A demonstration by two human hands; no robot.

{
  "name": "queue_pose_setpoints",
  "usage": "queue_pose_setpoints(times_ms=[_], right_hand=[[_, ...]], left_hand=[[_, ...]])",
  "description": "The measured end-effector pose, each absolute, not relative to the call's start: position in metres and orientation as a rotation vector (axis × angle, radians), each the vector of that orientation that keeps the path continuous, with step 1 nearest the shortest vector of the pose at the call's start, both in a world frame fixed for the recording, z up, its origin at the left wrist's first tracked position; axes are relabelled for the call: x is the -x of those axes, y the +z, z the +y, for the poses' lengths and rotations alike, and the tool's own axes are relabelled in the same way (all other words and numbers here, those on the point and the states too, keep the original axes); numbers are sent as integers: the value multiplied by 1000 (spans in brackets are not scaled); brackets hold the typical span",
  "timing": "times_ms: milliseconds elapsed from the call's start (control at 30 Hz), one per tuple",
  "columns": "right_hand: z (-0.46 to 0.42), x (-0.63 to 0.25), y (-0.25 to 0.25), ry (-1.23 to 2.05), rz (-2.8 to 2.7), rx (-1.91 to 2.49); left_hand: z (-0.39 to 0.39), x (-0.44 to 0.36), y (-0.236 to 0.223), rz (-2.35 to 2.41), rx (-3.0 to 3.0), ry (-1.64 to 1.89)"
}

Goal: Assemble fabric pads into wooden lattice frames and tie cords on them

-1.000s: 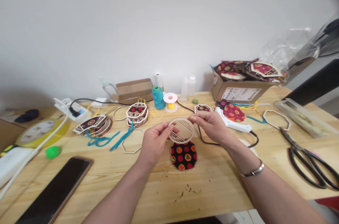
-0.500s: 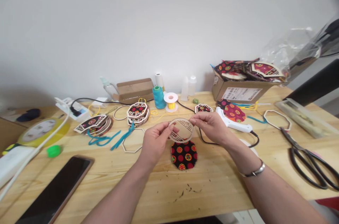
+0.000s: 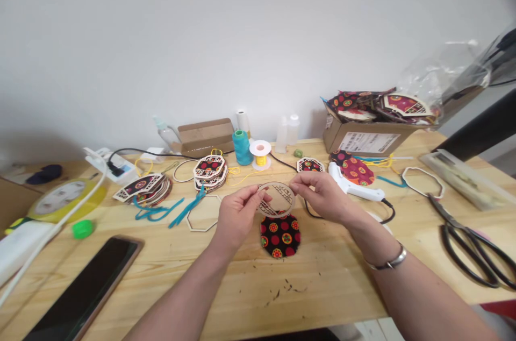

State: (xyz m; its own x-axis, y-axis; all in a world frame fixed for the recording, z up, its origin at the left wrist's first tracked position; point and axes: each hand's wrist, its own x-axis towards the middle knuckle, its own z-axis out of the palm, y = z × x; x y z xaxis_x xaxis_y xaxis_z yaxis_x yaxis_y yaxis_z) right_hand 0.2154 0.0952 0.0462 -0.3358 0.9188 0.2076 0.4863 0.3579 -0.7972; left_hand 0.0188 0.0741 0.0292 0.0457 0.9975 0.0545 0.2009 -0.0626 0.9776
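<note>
Wooden round frame (image 3: 277, 200) pinched between fingers and thumbs of two hands, left (image 3: 238, 218) and right (image 3: 321, 194), one patterned fabric piece (image 3: 280, 235) below them.

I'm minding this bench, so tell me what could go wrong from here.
The round lattice frame is held at its edges by the left hand and right hand; its thin strips might snap if bent.

The black cord of the white tool passes by the right forearm; a sweep of that arm could snag it.

The patterned fabric appears loose on the table and might shift if brushed.
</note>
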Motion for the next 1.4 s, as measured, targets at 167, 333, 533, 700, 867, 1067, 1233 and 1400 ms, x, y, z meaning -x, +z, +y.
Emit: queue_pose_setpoints(times_ms=[167,333,533,700,867,1067,1233,1400], right_hand=[[102,-215,39,695,-1788,1439],[104,-216,35,580,-1634,1454],[93,-207,37,403,-1759,989],[87,-201,37,174,-1935,840],[84,-199,35,8,-2083,880],[82,-199,34,-115,-2184,901],[81,-198,37,-173,-2249,909],[80,-195,37,-160,-2293,953]], left_hand=[[74,-19,29,1311,-1408,1167],[70,-19,25,1387,-1539,1245],[65,-18,18,1454,-2161,1309],[67,-17,15,1421,-2514,1336],[67,-17,12,1447,-2655,1285],[66,-18,12,1451,-2742,1229],[67,-17,12,1446,-2822,1226],[67,-17,14,1459,-2873,1176]])
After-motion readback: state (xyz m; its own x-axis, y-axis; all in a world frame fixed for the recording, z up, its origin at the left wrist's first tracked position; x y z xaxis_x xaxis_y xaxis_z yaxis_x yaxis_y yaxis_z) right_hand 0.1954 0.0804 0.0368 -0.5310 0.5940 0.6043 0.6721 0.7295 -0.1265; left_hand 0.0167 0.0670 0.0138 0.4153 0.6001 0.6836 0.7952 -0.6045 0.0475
